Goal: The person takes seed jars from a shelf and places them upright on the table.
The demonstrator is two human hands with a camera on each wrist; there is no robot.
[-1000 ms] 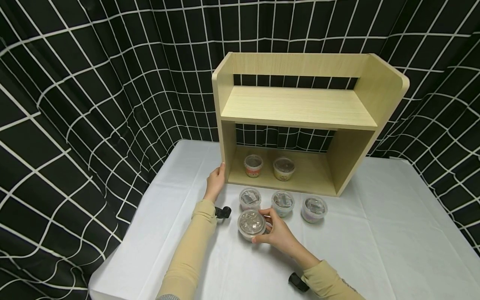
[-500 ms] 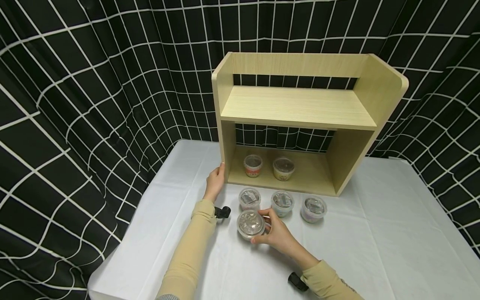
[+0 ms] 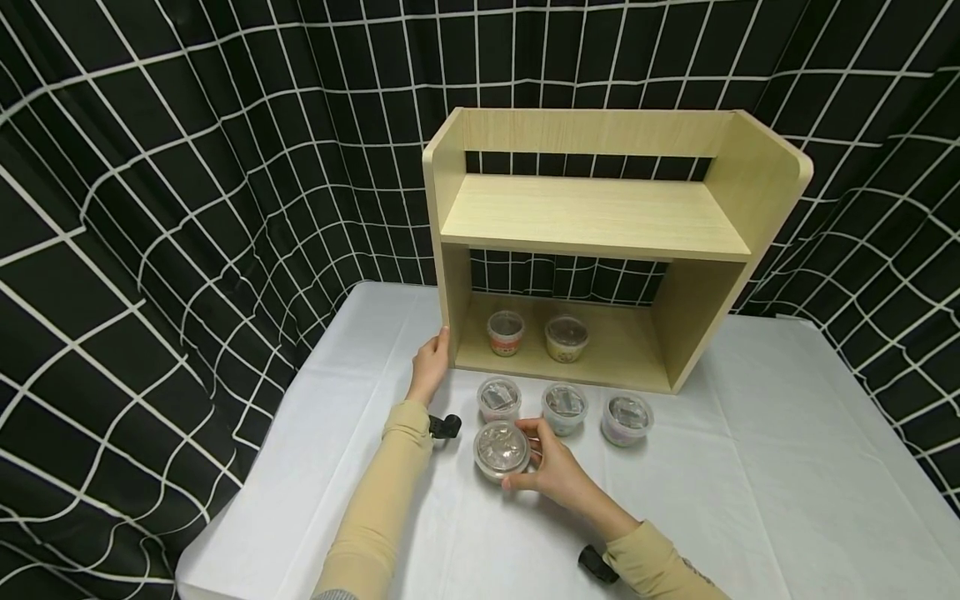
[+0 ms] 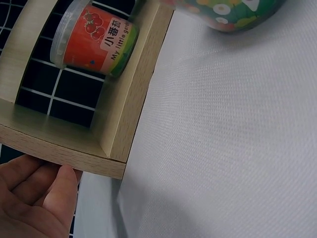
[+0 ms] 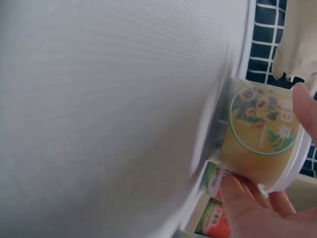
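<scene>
My right hand (image 3: pixel 558 475) grips a round plastic tub (image 3: pixel 501 450) with a clear lid, thumb at the near side and fingers at the far side. In the right wrist view this tub (image 5: pixel 260 131) is yellowish, with a sunflower label. My left hand (image 3: pixel 430 367) rests against the lower left side panel of a light wooden shelf unit (image 3: pixel 596 237). In the left wrist view its thumb (image 4: pixel 62 196) lies at the panel's front edge, while its other fingertips are hidden. Close behind the held tub stands a lidded tub (image 3: pixel 498 398).
Two lidded tubs stand on the bottom board: a red-labelled tub (image 3: pixel 506 333) and a yellowish tub (image 3: pixel 566 337). In front of the shelf unit are a greenish tub (image 3: pixel 565 408) and a purplish tub (image 3: pixel 627 419). White cloth (image 3: pixel 787 467) covers the table; black gridded curtains (image 3: pixel 225 208) surround it.
The held tub has shifted very slightly to the left with my right hand. My left hand keeps its place against the shelf unit.
</scene>
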